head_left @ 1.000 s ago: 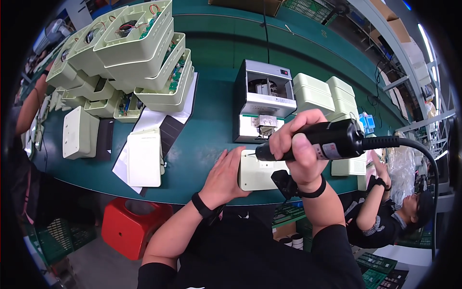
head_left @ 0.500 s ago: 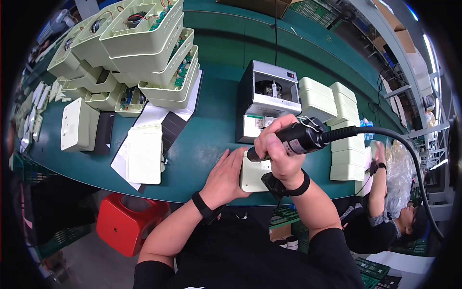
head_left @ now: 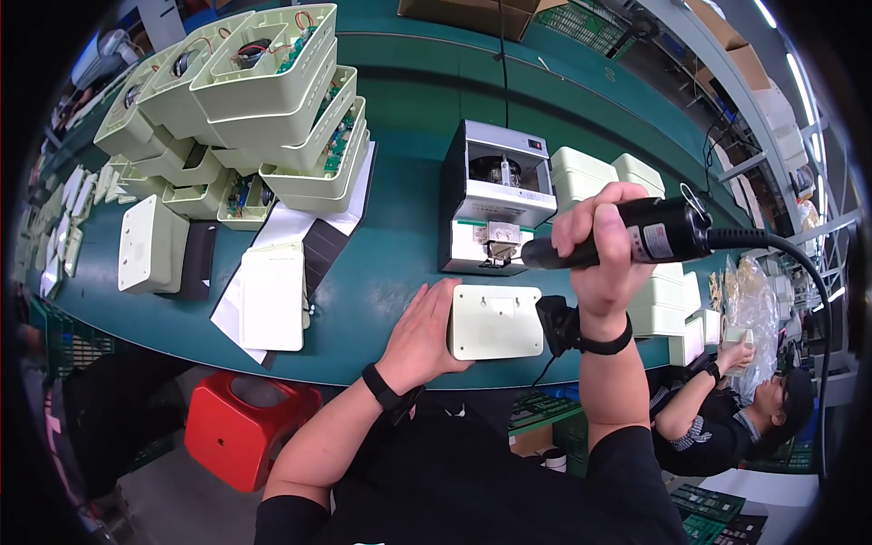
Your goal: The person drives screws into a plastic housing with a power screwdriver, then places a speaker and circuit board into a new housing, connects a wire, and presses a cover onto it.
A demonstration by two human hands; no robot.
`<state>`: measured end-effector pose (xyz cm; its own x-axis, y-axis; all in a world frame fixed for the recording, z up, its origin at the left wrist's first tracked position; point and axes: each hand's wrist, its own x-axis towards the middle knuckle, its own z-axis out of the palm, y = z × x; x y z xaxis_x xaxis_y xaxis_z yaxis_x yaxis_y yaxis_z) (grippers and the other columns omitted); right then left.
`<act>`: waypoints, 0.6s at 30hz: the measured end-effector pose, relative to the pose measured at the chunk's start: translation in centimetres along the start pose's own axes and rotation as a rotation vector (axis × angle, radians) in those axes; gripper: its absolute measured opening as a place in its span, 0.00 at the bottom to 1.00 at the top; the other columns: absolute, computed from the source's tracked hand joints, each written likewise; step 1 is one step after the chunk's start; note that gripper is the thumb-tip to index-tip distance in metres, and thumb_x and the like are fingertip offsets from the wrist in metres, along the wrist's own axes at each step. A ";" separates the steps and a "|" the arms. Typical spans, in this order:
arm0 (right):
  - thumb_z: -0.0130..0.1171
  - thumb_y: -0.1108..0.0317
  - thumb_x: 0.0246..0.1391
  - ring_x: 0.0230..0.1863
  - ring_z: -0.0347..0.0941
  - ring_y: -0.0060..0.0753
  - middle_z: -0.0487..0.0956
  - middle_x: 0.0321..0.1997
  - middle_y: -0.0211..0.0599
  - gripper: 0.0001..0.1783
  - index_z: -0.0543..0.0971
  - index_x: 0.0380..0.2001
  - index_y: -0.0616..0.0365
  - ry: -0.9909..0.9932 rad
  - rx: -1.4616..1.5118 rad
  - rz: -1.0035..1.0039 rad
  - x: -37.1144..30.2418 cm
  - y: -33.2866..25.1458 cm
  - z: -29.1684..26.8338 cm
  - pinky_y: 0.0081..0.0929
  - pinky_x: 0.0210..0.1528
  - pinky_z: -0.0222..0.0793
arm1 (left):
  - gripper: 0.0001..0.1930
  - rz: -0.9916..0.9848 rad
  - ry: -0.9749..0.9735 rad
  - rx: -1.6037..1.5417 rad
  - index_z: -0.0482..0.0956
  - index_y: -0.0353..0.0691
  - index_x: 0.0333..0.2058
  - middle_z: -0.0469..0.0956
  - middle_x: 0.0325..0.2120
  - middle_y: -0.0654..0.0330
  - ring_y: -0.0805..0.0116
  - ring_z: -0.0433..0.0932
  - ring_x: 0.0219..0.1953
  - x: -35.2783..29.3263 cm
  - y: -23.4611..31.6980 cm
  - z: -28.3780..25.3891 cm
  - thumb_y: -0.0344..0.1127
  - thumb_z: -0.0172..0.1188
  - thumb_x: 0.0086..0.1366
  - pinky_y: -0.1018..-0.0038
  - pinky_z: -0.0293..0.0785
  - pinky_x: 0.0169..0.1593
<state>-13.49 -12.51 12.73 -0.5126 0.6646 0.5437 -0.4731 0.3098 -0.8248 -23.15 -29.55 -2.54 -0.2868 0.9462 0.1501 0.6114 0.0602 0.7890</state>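
Observation:
My right hand is closed around a black electric screwdriver, held nearly level with its tip end to the left. That end is in front of a screw feeder, a grey and black machine with a small metal outlet block; whether they touch I cannot tell. A cream plastic housing lies below on the bench, its flat face with several small holes upward. My left hand grips its left side, fingers stretched along the edge and thumb at the near corner.
Stacked open housings with circuit boards and wires rise at the left. Near them lie flat cream covers on paper. Closed housings stand right of the feeder. The screwdriver's cable loops right, near a co-worker. A red stool stands below.
My right hand has lifted the screwdriver off the housing and moved it right, turning its tip toward the feeder. My left hand stays on the housing. The co-worker's hand now holds a pale box.

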 end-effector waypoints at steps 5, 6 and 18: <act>0.54 0.70 0.65 0.18 0.67 0.30 0.71 0.21 0.36 0.07 0.69 0.41 0.60 0.027 -0.106 -0.004 1.6 1.4 -0.2 0.33 0.26 0.69 | 0.53 0.018 0.018 0.028 0.59 0.35 0.68 0.70 0.61 0.50 0.49 0.71 0.66 0.6 0.2 0.4 0.42 0.79 0.45 0.49 0.55 0.76; 0.54 0.70 0.65 0.18 0.66 0.29 0.70 0.21 0.36 0.06 0.69 0.41 0.60 0.022 -0.129 0.012 1.7 1.6 -0.1 0.33 0.26 0.69 | 0.54 0.008 0.014 0.028 0.59 0.35 0.68 0.70 0.62 0.49 0.49 0.71 0.66 0.7 0.2 0.3 0.43 0.80 0.45 0.49 0.55 0.76; 0.55 0.68 0.63 0.18 0.66 0.28 0.71 0.22 0.37 0.11 0.68 0.44 0.59 -0.034 -0.063 0.200 -3.2 -1.2 -1.4 0.32 0.26 0.70 | 0.55 -0.007 -0.009 0.022 0.57 0.36 0.68 0.70 0.62 0.50 0.49 0.71 0.66 0.8 0.3 0.1 0.41 0.81 0.44 0.49 0.55 0.76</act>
<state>-10.31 -14.07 11.74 -0.6163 0.6939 0.3724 -0.3141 0.2170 -0.9242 -23.09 -28.70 -2.22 -0.2846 0.9484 0.1396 0.6253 0.0733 0.7769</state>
